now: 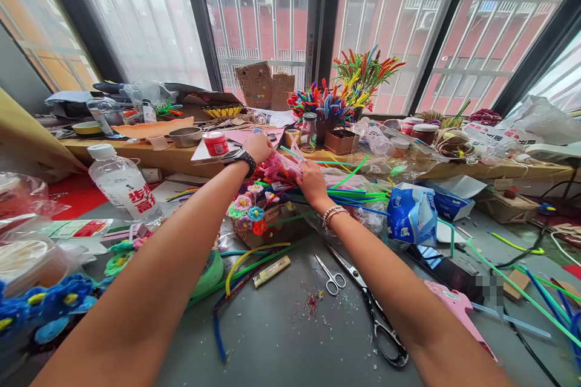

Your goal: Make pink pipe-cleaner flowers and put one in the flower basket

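Note:
My left hand (pixel 258 147), with a dark watch on its wrist, reaches over the far side of a bundle of pink pipe cleaners (pixel 278 164); its fingers are mostly hidden. My right hand (pixel 313 182), wearing a bead bracelet, is closed around pale pink pipe cleaners at the bundle's right side. Just below the hands, small pipe-cleaner flowers (pixel 255 213) in pink, blue and red sit by a brown container. Green and blue pipe cleaners (pixel 363 195) lie in a pile to the right of my right hand.
Small scissors (pixel 330 276), large black-handled scissors (pixel 379 320) and a yellow lighter (pixel 271 271) lie on the grey table. A pink glue gun (pixel 458 308) and a blue tissue pack (pixel 412 213) are at right. A plastic bottle (pixel 121 184) stands left. Jars and pipe-cleaner bunches (pixel 324 103) line the wooden ledge.

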